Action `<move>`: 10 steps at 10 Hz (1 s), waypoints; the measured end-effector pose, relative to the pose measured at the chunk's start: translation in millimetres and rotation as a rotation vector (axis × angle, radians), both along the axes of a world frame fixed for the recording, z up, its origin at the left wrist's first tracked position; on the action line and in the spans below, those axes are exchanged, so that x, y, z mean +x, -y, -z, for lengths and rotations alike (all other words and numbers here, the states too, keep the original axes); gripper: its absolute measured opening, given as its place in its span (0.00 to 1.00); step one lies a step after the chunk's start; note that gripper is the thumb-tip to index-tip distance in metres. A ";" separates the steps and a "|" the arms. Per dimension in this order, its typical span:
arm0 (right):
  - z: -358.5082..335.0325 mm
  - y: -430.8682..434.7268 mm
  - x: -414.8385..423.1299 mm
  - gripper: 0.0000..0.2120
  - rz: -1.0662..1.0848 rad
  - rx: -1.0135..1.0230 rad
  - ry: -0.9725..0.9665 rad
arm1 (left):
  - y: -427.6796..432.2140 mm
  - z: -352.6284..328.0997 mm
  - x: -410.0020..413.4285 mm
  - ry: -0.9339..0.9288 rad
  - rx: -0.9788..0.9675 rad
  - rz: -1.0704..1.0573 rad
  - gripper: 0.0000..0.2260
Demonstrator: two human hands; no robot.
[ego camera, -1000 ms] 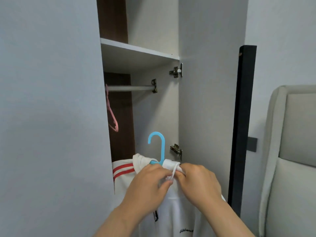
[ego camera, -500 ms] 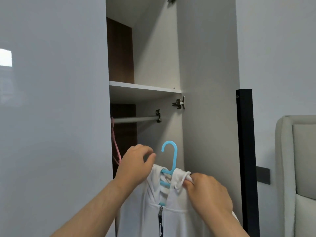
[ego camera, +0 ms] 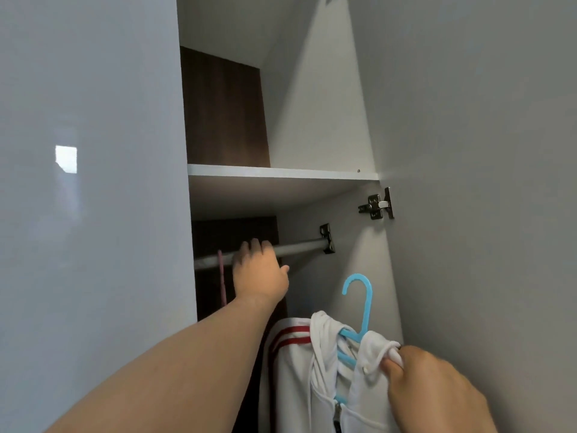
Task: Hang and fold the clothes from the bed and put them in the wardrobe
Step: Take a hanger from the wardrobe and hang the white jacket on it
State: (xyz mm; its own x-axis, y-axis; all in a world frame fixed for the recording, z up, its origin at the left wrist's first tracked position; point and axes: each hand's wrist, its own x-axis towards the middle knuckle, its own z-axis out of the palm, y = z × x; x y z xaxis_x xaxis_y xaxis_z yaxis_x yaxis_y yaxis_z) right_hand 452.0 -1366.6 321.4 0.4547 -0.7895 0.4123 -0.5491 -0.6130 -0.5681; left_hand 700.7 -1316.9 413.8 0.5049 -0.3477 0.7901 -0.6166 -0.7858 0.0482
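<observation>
White jacket (ego camera: 327, 376) on its blue hanger (ego camera: 359, 310) hangs below the rail (ego camera: 299, 246), pinched at the collar by the right hand (ego camera: 434, 392); the left hand (ego camera: 259, 270), seemingly loosely curled on the rail, leaves that one-handed lift liable to slip.

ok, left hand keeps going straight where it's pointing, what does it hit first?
The rail: the left hand is reaching up at it, fingers seemingly already at the bar. Depth unclear; the pink hanger hangs just left.
</observation>
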 end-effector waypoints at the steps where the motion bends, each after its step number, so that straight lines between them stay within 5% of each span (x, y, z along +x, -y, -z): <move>1: 6.1 22.7 17.8 0.19 -0.035 0.128 0.064 | 16.0 -23.5 33.3 -0.048 0.040 -0.107 0.31; 2: 39.0 68.3 42.0 0.23 -0.035 0.090 -0.081 | 37.5 -47.1 55.4 -0.164 0.043 -0.175 0.35; 3: 50.4 81.8 55.7 0.27 -0.044 0.122 0.003 | 48.3 -52.1 74.3 -0.317 0.163 -0.160 0.33; 4: 67.5 78.6 65.6 0.27 -0.015 0.159 0.020 | 44.9 -51.2 88.6 -0.326 0.243 -0.093 0.22; 5: 66.3 76.2 77.6 0.21 -0.053 0.239 0.115 | 43.0 -48.2 89.9 -0.238 0.241 -0.046 0.16; 6: 55.3 76.8 83.4 0.18 -0.186 0.145 -0.056 | 45.5 -43.0 86.1 -0.168 0.275 -0.105 0.15; 7: 29.6 65.4 91.1 0.15 0.147 0.030 0.097 | 45.9 -42.3 87.3 -0.107 0.280 -0.127 0.14; 10: -21.3 96.1 143.6 0.07 0.149 -0.169 0.067 | 45.6 -39.9 78.2 -0.069 0.335 -0.175 0.15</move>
